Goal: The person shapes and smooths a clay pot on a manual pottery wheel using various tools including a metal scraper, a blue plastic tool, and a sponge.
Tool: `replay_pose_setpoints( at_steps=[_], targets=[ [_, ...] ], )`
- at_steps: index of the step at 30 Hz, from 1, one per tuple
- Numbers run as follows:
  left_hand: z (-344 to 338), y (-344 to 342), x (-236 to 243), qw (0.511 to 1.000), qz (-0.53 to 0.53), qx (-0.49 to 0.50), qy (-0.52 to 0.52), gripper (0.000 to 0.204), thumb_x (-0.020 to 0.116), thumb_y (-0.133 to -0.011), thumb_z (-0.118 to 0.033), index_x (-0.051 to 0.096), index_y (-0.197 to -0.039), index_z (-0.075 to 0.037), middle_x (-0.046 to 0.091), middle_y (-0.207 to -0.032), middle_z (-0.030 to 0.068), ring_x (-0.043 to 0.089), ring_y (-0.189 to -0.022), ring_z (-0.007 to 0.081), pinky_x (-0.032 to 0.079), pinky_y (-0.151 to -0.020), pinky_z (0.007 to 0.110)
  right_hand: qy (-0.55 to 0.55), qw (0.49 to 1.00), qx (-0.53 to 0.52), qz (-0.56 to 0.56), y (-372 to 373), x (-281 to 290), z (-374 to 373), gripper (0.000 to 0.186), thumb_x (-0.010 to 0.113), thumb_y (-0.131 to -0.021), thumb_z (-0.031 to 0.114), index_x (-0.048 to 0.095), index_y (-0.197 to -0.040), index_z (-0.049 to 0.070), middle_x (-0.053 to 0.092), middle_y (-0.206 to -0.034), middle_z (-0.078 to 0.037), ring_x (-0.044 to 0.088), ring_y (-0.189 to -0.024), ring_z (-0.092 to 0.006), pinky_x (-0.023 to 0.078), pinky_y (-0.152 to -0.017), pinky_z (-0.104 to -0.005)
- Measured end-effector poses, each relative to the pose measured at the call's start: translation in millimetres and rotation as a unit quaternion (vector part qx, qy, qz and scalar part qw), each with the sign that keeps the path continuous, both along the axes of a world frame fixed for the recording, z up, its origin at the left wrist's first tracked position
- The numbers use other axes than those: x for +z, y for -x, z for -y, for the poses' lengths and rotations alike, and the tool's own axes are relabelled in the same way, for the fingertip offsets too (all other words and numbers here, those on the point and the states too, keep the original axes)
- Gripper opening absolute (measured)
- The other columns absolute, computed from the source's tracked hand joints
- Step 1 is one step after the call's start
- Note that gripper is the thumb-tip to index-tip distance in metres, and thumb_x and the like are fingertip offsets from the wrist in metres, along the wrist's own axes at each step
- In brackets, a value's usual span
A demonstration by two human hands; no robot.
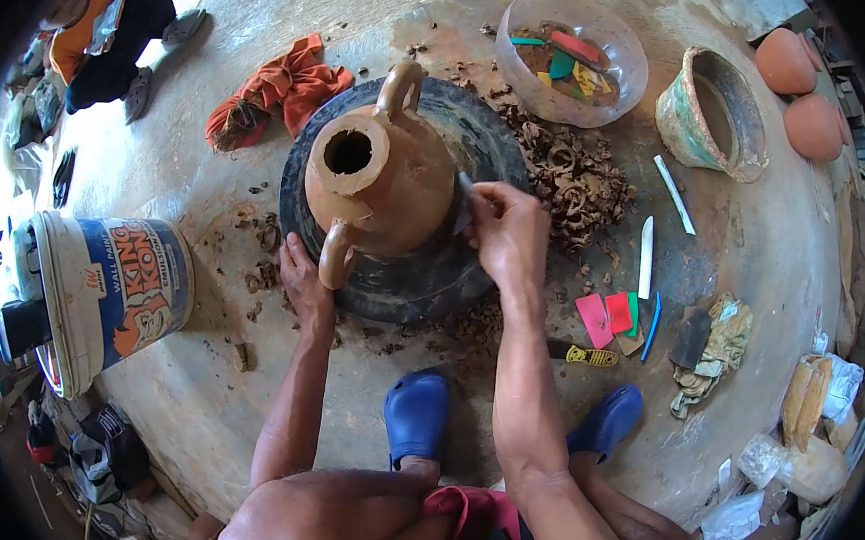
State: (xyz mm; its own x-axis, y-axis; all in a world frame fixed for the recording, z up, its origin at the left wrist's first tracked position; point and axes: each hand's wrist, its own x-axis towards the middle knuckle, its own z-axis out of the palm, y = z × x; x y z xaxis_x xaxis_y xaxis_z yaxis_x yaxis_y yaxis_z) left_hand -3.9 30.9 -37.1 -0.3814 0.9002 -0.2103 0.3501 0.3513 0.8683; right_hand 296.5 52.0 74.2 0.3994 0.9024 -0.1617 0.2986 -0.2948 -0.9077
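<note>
Standing upright, mouth up: clay jug (383, 181) | right hand (505, 235) pinching scraper (464, 204) | left hand (303, 281) probably flat, released.

matt smooth clay jug (384, 176); glossy blue plastic clogs (415, 414); crumpled orange cloth (279, 94).

A potter's workshop, worked at floor level

A brown clay jug (384, 171) with two handles stands on a dark round wheel (393, 267) set on a clay-smeared concrete floor (193, 394); curled clay trimmings (574, 180) lie heaped at the wheel's far right edge. A clear bowl of coloured scrapers (573, 59), loose shaping tools (644, 255), a clay-caked pot (714, 114), two rounded unglazed vessels (801, 90) and a paint bucket (110, 298) ring it.
</note>
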Motion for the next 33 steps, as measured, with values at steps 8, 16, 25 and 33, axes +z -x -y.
replay_pose_setpoints(
  at_steps=[8, 16, 25, 33],
  targets=[
    [24, -19, 4, 0.995, -0.094, 0.037, -0.002, 0.044, 0.050, -0.112, -0.034, 0.057, -0.145, -0.006, 0.061, -0.139, 0.0106, 0.061, -0.128, 0.0236, 0.051, -0.104, 0.038, -0.114, 0.992, -0.013, 0.057, 37, 81, 6, 0.012, 0.069, -0.096, 0.005, 0.076, -0.102, -0.002, 0.074, -0.079, -0.019, 0.074, -0.070, -0.0306, 0.057, -0.066, -0.0399],
    [33, -36, 0, 0.994, -0.051, 0.086, -0.033, 0.069, 0.039, -0.115, -0.053, 0.048, -0.142, 0.010, 0.057, -0.136, 0.0329, 0.055, -0.127, 0.0450, 0.040, -0.112, 0.049, -0.112, 0.989, -0.091, -0.034, 27, 72, 13, 0.008, 0.071, -0.096, 0.006, 0.076, -0.094, -0.001, 0.073, -0.073, -0.018, 0.075, -0.065, -0.0185, 0.055, -0.061, -0.0331],
    [47, -57, 14, 0.993, -0.020, 0.112, 0.015, 0.071, 0.038, -0.115, -0.052, 0.046, -0.147, 0.010, 0.053, -0.146, 0.0360, 0.051, -0.137, 0.0476, 0.037, -0.115, 0.050, -0.069, 0.996, -0.060, 0.000, 38, 74, 12, 0.012, 0.068, -0.096, 0.007, 0.075, -0.097, -0.003, 0.074, -0.081, -0.024, 0.076, -0.077, -0.0397, 0.058, -0.067, -0.0444],
    [61, -62, 28, 0.984, 0.083, 0.130, 0.084, 0.083, 0.045, -0.112, -0.056, 0.029, -0.163, 0.008, 0.038, -0.165, 0.0267, 0.040, -0.151, 0.0350, 0.030, -0.126, 0.043, -0.176, 0.983, -0.011, 0.053, 37, 93, 1, 0.011, 0.072, -0.098, 0.006, 0.075, -0.101, -0.003, 0.072, -0.072, -0.008, 0.065, -0.063, -0.0083, 0.054, -0.058, -0.0298]
  ],
)
